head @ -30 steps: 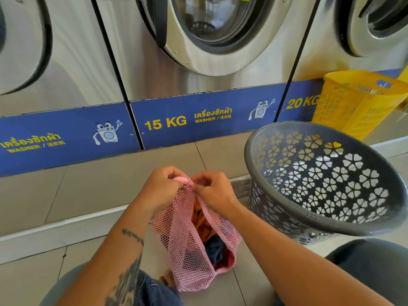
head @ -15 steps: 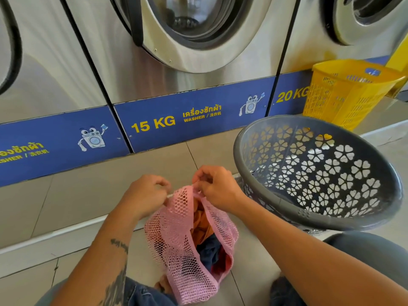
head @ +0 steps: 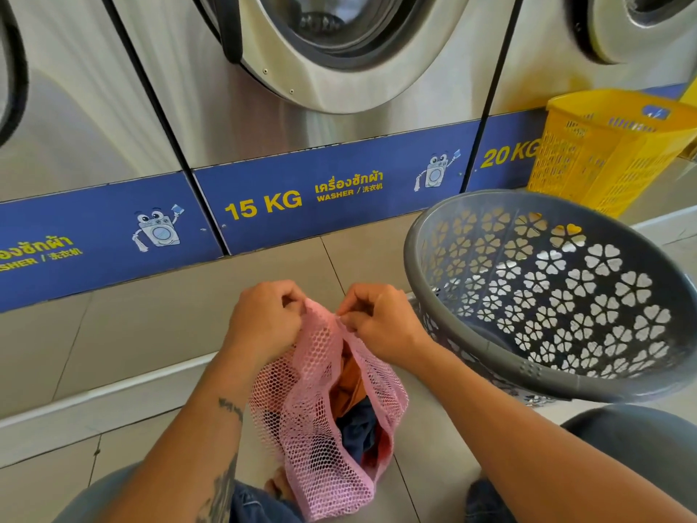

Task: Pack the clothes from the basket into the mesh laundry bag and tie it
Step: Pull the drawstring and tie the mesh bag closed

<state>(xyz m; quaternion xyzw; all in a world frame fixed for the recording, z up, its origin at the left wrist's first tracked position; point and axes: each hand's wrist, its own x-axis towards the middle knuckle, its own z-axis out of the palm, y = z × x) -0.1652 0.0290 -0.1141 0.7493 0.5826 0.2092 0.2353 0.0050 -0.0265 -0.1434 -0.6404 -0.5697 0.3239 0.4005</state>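
Both hands pinch the top of the pink mesh laundry bag (head: 320,417) in front of a row of washers.

The left hand (head: 264,320) and the right hand (head: 381,326) each have a closed grip, fingers curled round the gathered mouth of the bag, knuckles close together. The bag hangs between the person's forearms above the tiled floor (head: 151,439), with orange and dark blue clothes (head: 354,409) showing through its opening. The grey basket (head: 490,375) with flower-shaped cut-outs sits tilted just to the right, near the right forearm. A yellow basket (head: 603,152) stands behind it against the 20 KG washer.
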